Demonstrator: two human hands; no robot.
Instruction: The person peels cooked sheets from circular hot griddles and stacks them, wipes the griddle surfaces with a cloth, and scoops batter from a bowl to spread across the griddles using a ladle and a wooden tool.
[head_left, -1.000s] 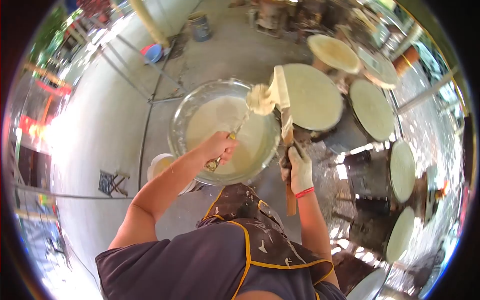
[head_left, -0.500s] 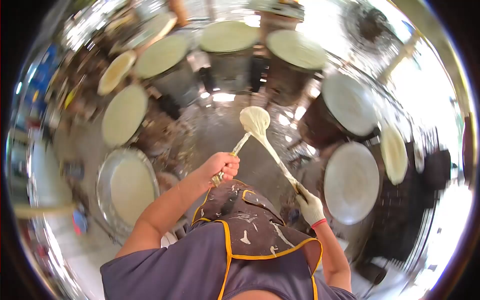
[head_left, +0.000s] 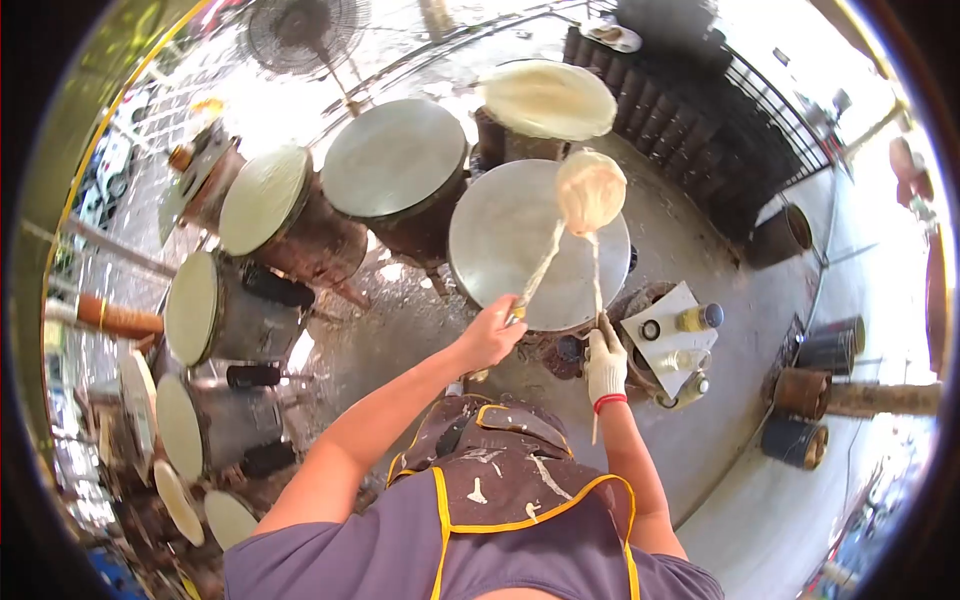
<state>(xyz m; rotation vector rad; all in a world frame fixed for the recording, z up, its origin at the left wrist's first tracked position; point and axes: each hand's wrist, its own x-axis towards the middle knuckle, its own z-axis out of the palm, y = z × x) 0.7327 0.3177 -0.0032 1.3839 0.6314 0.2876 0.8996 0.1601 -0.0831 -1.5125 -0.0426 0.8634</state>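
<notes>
My bare left hand (head_left: 490, 338) is closed around the yellowish handle of a dough-coated tool (head_left: 543, 268); its exact kind is hidden. In my right hand (head_left: 606, 372), which wears a white glove, is a thin stick (head_left: 597, 275) that sticks out below the fist. Both slant up to one pale, sticky lump of dough (head_left: 591, 192), where their far ends are covered. The lump is held up in front of a round grey griddle (head_left: 500, 235), overlapping its upper right edge; I cannot tell whether they touch.
More round griddles on drum stoves curve away leftward, one grey (head_left: 395, 155), several pale-coated (head_left: 265, 200). Behind stands another with a cream sheet (head_left: 548, 98). At right, a small board (head_left: 672, 340) carries jars. Dark buckets (head_left: 795, 440) and a railing (head_left: 780, 110) lie farther right.
My view and body have turned to the right. The dough lump, over open floor before, is now in front of the grey griddle. Both hands have kept their grip.
</notes>
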